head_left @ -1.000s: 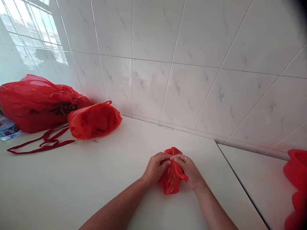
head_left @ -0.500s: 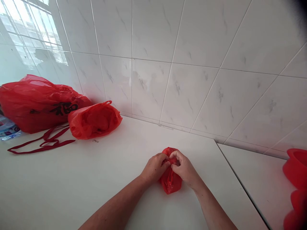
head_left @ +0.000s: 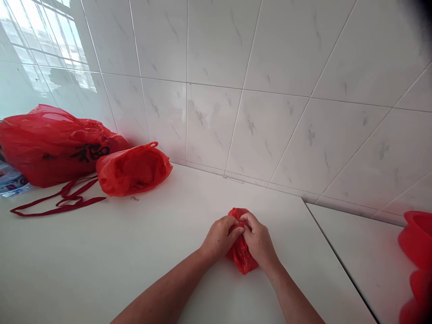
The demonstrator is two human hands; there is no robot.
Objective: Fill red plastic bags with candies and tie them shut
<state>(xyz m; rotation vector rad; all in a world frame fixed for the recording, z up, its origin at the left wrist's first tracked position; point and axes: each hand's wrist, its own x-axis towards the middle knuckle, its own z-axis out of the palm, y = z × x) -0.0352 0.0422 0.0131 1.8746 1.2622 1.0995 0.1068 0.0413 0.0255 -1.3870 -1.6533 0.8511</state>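
A small bundle of thin red plastic bag lies on the white counter, gathered into a tight wad. My left hand and my right hand meet on top of it, fingers closed on the plastic and hiding its upper part. Farther left lie a large red plastic bag printed with a black character and a smaller, loosely bunched red bag. Neither hand touches those two.
A dark red cord lies on the white counter by a water bottle at the left edge. White marble-look tiles rise behind. A seam crosses the counter at right, where stacked red plastic containers stand.
My hands have drawn closer together over the bag, and the loose flap under my right hand has gone from view. The bag looks more tightly gathered. The other things have not moved.
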